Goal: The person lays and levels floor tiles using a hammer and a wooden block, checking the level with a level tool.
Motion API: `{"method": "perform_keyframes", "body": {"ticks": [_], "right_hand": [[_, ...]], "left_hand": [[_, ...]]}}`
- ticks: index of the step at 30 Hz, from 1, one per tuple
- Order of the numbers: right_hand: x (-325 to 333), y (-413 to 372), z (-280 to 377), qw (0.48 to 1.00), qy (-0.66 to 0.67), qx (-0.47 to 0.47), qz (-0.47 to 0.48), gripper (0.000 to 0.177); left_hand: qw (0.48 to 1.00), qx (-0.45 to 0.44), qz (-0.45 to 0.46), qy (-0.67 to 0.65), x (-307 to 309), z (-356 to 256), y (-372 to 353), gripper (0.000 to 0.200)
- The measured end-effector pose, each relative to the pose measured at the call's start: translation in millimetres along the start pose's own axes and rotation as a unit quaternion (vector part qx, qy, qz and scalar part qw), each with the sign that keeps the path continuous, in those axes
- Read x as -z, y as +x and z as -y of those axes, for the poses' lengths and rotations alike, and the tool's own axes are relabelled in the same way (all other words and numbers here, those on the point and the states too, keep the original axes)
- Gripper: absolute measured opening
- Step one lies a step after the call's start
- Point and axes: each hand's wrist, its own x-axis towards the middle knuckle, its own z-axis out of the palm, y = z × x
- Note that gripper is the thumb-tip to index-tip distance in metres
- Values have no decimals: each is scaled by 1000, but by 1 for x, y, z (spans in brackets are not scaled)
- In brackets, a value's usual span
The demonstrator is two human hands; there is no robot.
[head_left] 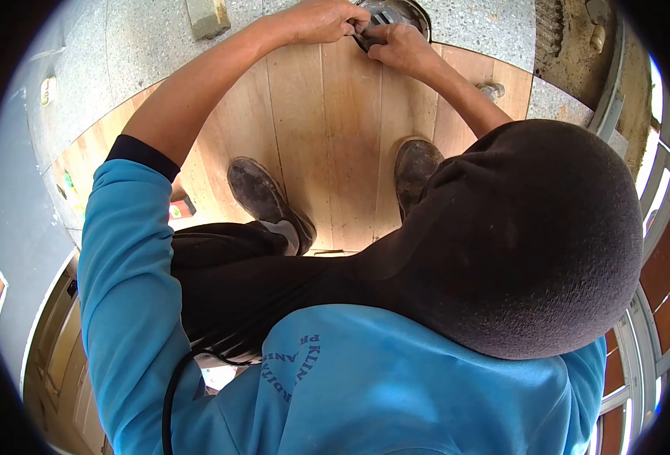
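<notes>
At the top edge of the head view is a round, dark-rimmed container [428, 23], partly cut off by the frame. Inside it shows a dark piece with pale bars [381, 17]. My left hand [323, 21] reaches its left rim, the thumb and fingers pinched together. Close beside it, my right hand [402, 47] lies over the near rim with its fingers bent inward. Both hands meet at the container's near left side. Whatever lies between the fingertips is too small and too hidden to name.
Wood-look planks [346, 114] lie beneath, bordered by speckled tiles [475, 26]. A greyish block [207, 19] sits at the upper left. A small clear object [491, 91] lies by the right forearm. Two dark shoes [263, 191] stand on the planks, near a small red item [182, 208].
</notes>
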Motion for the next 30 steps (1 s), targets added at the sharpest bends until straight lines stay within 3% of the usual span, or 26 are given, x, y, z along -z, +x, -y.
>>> {"method": "perform_keyframes", "body": {"ticks": [4,6,8,16,23,26,30], "right_hand": [[8,1,18,994,17,-91,52,33],[6,6,19,993,33,-113,31,32],[1,5,20,992,37,-119,18,32],[20,0,55,980,-153,-67,107,31],[23,3,46,975,-180,-21,129,29],[22,2,47,978,-177,-26,111,29],[17,0,41,983,-156,-27,96,29]], "left_hand": [[999,45,9,7,-6,-9,1,16],[996,81,26,40,-5,-15,1,23],[998,66,-6,14,-7,-15,-1,14],[997,65,-19,31,-13,-18,-2,15],[995,50,-49,67,-13,-16,1,21],[993,51,1,109,-3,-20,9,19],[977,-35,50,206,5,-13,23,11]]}}
